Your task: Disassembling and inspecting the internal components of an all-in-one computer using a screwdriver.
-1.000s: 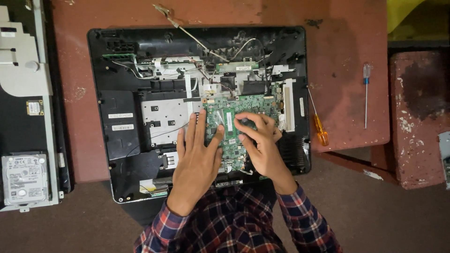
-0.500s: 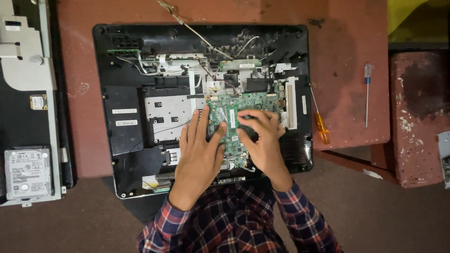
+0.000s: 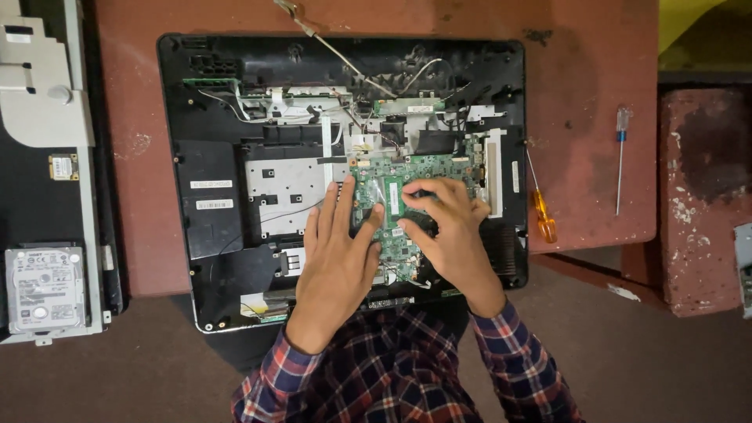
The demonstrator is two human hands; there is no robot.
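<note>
Teardown looks well along, judging by how things lie. Going left to right:

Back cover (image 3: pixel 39 94), grey plastic, already off and lying at far left, cut off by the frame edge. Hard drive (image 3: pixel 43 290) in its metal caddy is out too, sitting below it, well apart from the chassis.

Open chassis (image 3: pixel 204 204) lies face down on the red table (image 3: pixel 595 78), lower edge overhanging the table front. Left half: black plastic cover and silver shield plate (image 3: pixel 286 184) still in place. Loose cables run along the top; one wire trails off the top edge of the frame.

Your left hand (image 3: pixel 337 266) lies flat, fingers spread and extended, palm down, pressing on the left edge of the green board (image 3: pixel 407 168). It grips nothing that I can see.

The green board sits centre-right in the chassis, still seated as far as I can tell. So: covers and drive done, board not yet out.

Your right hand (image 3: pixel 450 235) is curled over the board's middle, fingertips bunched and pinched down on something small. Can't tell what, since the fingers cover it. Could be a connector or a screw; not visible.

Orange-handled screwdriver (image 3: pixel 540 211) lies just beside the chassis's right edge, untouched. Blue-tipped screwdriver (image 3: pixel 620 157) lies further right, well apart.

Hidden: lower half of the board under both hands, any remaining screws, and cable connections there. Labels are too small to make out. A grey object at far right is cut off.
</note>
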